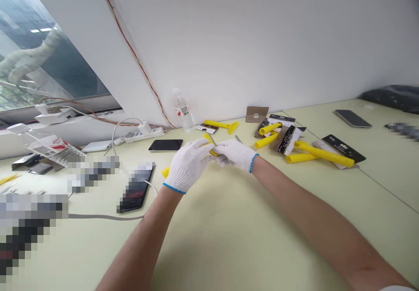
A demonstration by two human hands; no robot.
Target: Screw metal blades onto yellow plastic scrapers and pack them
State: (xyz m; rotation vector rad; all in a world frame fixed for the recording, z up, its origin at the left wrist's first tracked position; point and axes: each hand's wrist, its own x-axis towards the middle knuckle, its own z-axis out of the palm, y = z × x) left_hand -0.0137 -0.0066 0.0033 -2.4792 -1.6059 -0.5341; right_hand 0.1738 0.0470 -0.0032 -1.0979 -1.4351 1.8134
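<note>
My left hand [188,165] and my right hand [234,154] wear white knit gloves with blue cuffs and meet over the table. Between the fingertips both grip a yellow plastic tool handle [210,144] with a thin metal shaft [212,139] sticking up from it. A yellow piece [166,172] shows just beyond my left hand, partly hidden. Beyond my right hand lie a yellow T-shaped scraper [221,126], several yellow handles such as one [324,154], and black-and-white card packaging [290,139].
The pale table [229,221] runs to a white wall. Along it stand a plastic water bottle [182,109], a power strip [144,134] with white cables, and a black smartphone [165,145]. Another phone [135,187] lies left of my left forearm.
</note>
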